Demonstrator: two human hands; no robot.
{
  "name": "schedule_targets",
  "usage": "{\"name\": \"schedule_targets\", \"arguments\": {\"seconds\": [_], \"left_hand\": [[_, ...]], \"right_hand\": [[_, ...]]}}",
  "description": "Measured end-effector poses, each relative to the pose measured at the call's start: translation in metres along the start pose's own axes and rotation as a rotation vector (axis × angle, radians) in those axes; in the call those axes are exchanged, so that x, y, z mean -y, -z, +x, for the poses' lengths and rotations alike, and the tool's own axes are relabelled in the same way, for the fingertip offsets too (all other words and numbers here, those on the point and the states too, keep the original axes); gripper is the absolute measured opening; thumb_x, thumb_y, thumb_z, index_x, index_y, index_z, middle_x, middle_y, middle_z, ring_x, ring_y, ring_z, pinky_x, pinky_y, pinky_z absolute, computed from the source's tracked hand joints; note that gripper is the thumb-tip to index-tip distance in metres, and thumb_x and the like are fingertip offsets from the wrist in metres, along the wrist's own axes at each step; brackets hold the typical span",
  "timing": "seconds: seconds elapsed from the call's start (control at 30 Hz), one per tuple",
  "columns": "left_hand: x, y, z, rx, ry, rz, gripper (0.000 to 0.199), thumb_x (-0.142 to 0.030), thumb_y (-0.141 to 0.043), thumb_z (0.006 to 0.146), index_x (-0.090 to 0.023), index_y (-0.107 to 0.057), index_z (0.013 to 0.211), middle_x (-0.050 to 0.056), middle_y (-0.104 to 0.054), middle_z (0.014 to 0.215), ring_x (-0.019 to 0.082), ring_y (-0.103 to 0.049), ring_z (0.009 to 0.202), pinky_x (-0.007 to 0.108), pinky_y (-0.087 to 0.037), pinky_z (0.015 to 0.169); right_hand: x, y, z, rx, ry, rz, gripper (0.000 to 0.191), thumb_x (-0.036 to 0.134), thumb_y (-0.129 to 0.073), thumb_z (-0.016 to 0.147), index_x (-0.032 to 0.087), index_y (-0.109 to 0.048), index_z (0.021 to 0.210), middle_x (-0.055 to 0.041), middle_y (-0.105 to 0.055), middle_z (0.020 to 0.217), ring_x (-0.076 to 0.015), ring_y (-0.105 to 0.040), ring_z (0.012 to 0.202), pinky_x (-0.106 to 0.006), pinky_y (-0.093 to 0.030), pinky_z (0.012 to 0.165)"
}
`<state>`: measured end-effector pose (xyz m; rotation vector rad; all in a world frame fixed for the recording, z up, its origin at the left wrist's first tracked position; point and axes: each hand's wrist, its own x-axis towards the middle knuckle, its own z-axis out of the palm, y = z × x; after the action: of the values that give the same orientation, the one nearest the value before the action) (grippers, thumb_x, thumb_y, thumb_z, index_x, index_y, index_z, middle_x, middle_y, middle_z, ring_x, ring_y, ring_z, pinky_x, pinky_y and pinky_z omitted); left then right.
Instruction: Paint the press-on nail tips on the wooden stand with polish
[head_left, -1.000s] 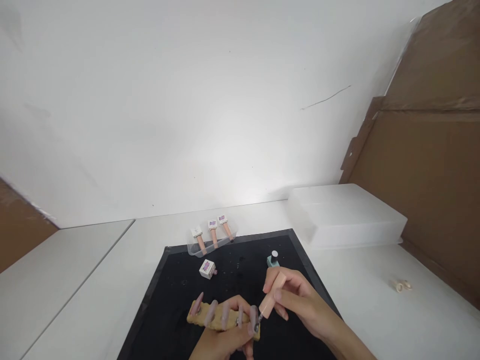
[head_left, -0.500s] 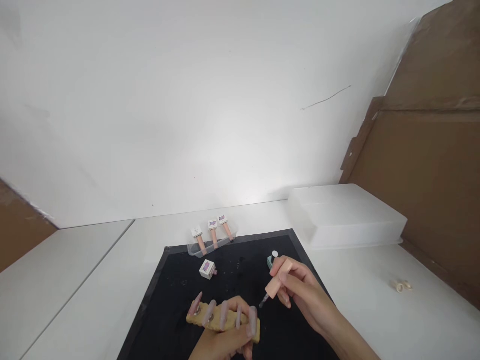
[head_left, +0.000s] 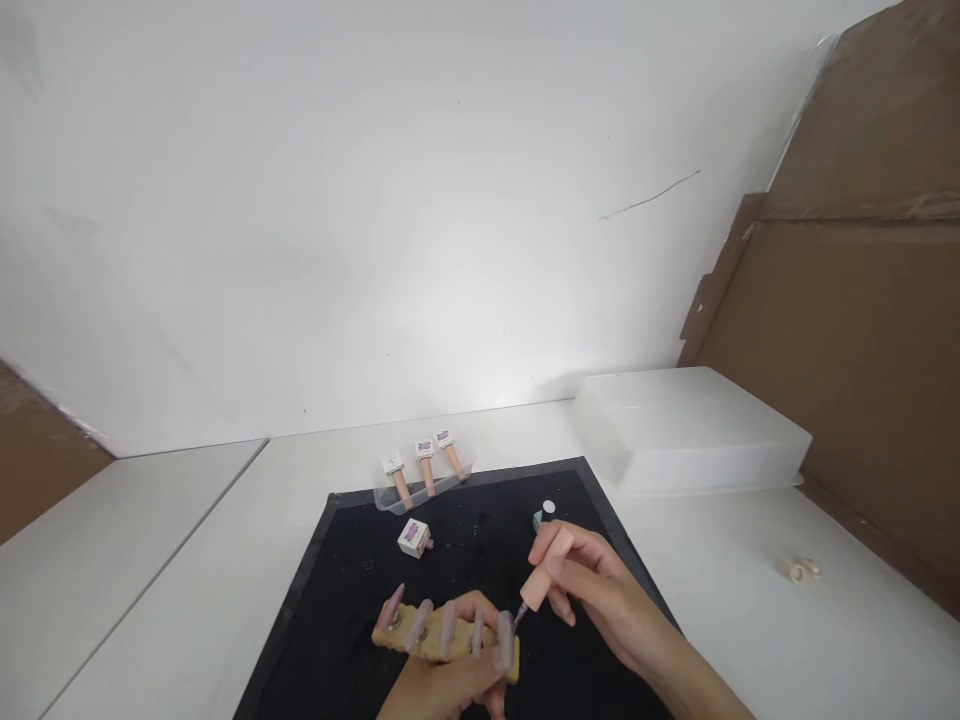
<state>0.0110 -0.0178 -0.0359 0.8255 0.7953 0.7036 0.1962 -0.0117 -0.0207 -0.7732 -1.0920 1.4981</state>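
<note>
My left hand [head_left: 457, 680] grips a yellowish, rough-edged nail display stand [head_left: 429, 648] with several long false nails mounted across it. The leftmost false nail [head_left: 392, 606] is pinker; the others look pale and translucent. Between thumb and fingers, my right hand [head_left: 592, 580] holds a nail polish brush [head_left: 547, 572] by its peach handle. Its bristle tip meets the edge of the rightmost false nail [head_left: 506, 640]. Above the stand, an uncapped white square nail polish bottle [head_left: 413, 537] lies on its side on the black mat [head_left: 337, 600].
A clear tray [head_left: 386, 497] at the mat's back edge holds three polish bottles [head_left: 425, 462] with peach caps. A small teal bottle with a dark-and-white cap [head_left: 548, 511] is behind my right hand. A white plastic bin [head_left: 697, 430] and small beige rings [head_left: 798, 571] are at right.
My right hand has moved slightly left and down, bringing the brush tip from beside the rightmost false nail to its edge. My left hand and the stand stay nearly still.
</note>
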Motion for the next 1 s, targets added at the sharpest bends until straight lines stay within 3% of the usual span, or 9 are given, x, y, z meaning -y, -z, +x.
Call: {"name": "schedule_targets", "arguments": {"seconds": [0.17, 0.4, 0.53, 0.87, 1.0], "left_hand": [[-0.0005, 0.0005, 0.0000, 0.008, -0.037, 0.033, 0.035, -0.040, -0.082, 0.058, -0.016, -0.058, 0.065, -0.006, -0.053, 0.051, 0.006, -0.048, 0.042, 0.021, -0.045, 0.045], [-0.0021, -0.0004, 0.0012, -0.019, -0.034, 0.008, 0.034, -0.042, -0.081, 0.058, -0.017, -0.059, 0.067, -0.007, -0.054, 0.051, 0.007, -0.048, 0.044, 0.023, -0.045, 0.047], [-0.0022, -0.0015, 0.0006, -0.023, -0.031, 0.015, 0.031, -0.040, -0.080, 0.060, -0.017, -0.061, 0.067, -0.007, -0.055, 0.053, 0.007, -0.049, 0.045, 0.022, -0.045, 0.047], [0.0012, 0.0022, 0.0020, -0.002, -0.047, 0.022, 0.030, -0.039, -0.081, 0.060, -0.018, -0.060, 0.064, -0.008, -0.053, 0.050, 0.006, -0.049, 0.041, 0.021, -0.045, 0.045], [0.0007, 0.0027, 0.0020, -0.026, -0.050, 0.020, 0.030, -0.038, -0.082, 0.059, -0.018, -0.060, 0.065, -0.007, -0.055, 0.050, 0.006, -0.049, 0.041, 0.021, -0.046, 0.044]], "right_hand": [[0.0006, -0.0002, 0.0003, -0.116, 0.011, 0.051, 0.022, 0.038, -0.070, 0.079, 0.017, -0.065, 0.073, 0.0039, -0.052, 0.055, -0.0073, -0.038, 0.044, -0.021, -0.029, 0.043], [-0.0014, 0.0002, -0.0009, 0.103, 0.040, 0.102, 0.023, 0.036, -0.070, 0.080, 0.014, -0.068, 0.073, 0.0019, -0.053, 0.063, -0.0051, -0.041, 0.041, -0.021, -0.029, 0.042], [-0.0031, 0.0001, -0.0004, 0.152, 0.029, 0.089, 0.021, 0.035, -0.068, 0.083, 0.015, -0.068, 0.075, 0.0019, -0.053, 0.062, -0.0051, -0.040, 0.041, -0.021, -0.030, 0.042], [-0.0002, 0.0012, 0.0004, -0.029, 0.047, 0.095, 0.023, 0.036, -0.071, 0.079, 0.016, -0.066, 0.070, 0.0015, -0.057, 0.061, -0.0057, -0.039, 0.042, -0.020, -0.029, 0.043], [0.0001, -0.0001, -0.0008, 0.013, 0.051, 0.124, 0.023, 0.036, -0.070, 0.080, 0.016, -0.066, 0.070, 0.0016, -0.056, 0.063, -0.0055, -0.040, 0.042, -0.021, -0.029, 0.043]]}}
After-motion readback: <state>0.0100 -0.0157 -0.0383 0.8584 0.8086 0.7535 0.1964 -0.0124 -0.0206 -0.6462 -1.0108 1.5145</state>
